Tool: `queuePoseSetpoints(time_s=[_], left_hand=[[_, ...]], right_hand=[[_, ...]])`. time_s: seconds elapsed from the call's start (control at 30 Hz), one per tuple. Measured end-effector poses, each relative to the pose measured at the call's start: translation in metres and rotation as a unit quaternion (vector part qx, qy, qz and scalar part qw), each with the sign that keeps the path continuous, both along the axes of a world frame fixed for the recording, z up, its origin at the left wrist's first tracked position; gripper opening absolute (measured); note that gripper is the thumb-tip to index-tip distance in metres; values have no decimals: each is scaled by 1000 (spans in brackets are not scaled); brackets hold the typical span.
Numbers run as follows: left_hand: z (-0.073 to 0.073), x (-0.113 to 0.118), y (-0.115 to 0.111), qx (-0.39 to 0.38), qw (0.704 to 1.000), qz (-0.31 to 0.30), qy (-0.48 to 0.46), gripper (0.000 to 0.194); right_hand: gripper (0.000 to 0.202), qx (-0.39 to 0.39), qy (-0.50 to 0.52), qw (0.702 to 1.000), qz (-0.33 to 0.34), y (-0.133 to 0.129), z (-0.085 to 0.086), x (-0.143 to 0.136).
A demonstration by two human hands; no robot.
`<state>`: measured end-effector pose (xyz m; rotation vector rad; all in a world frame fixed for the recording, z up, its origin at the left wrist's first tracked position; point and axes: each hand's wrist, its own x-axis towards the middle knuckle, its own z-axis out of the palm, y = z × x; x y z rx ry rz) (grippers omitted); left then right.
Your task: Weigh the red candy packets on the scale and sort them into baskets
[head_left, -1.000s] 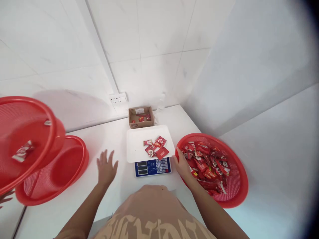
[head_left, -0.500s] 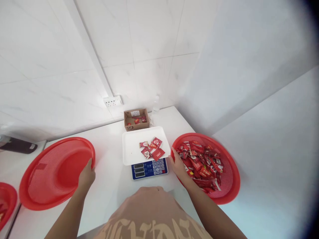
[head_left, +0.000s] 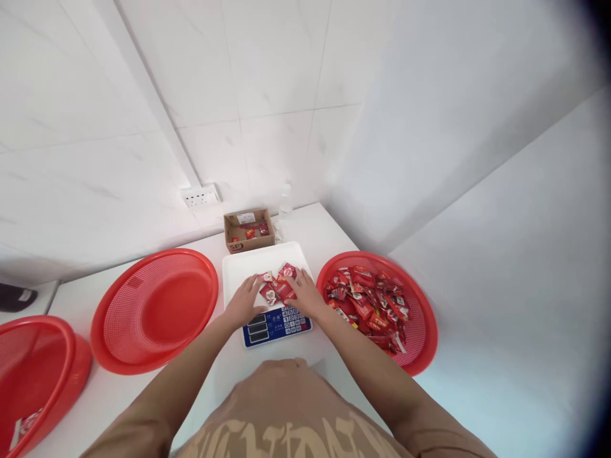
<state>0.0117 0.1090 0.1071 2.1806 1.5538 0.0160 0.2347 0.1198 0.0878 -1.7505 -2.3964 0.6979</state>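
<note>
Over the white weighing tray [head_left: 241, 262] both my hands flank a small pile of red candy packets [head_left: 283, 287]. My left hand [head_left: 244, 303] is at the pile's left side, fingers stretched out. On the right, my right hand [head_left: 304, 294] has its fingers spread at the packets' edge, touching or nearly touching them. Neither hand has a packet gripped. Below the tray shows the blue keypad panel of the scale [head_left: 277, 326]. A red basket [head_left: 426, 324] full of red packets stands close to my right forearm.
An empty red basket [head_left: 155, 312] stands left of the scale, and another red basket [head_left: 71, 362] with a few packets sits at the lower left. Behind the scale is a cardboard box [head_left: 249, 244] holding packets, beside a clear bottle [head_left: 286, 198]. A socket strip [head_left: 200, 196] is on the wall.
My left hand has let go of the empty basket, which is now nearer the scale. My right hand has left the full basket's rim. Both hands have come to the packets on the tray.
</note>
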Motion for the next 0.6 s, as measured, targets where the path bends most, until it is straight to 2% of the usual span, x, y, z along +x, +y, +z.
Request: queuePoseSetpoints(time_s=[0.07,0.17,0.27,0.37,0.47,0.6], left_hand=[[3,19,21,-30,1000,-8,5,86],[3,33,45,-54,998,12,1,90],[0,39,58,-88,995,43,-28,81],[-3,46,59,-129,983,86,-102,65],[-6,52,54,-179,950,150,-208,65],[-4,54,48,-259,874,213,-351,79]], right_hand=[[81,-14,-12,1000,8,11,2,-6],[84,-23,-27,999,-1,22,6,-12],[83,-21,-9,999,-29,25,7,-17],[71,-26,65,995,-70,24,1,-23],[59,-37,182,975,-121,21,-7,-29],[51,-30,289,945,-150,20,-12,-31]])
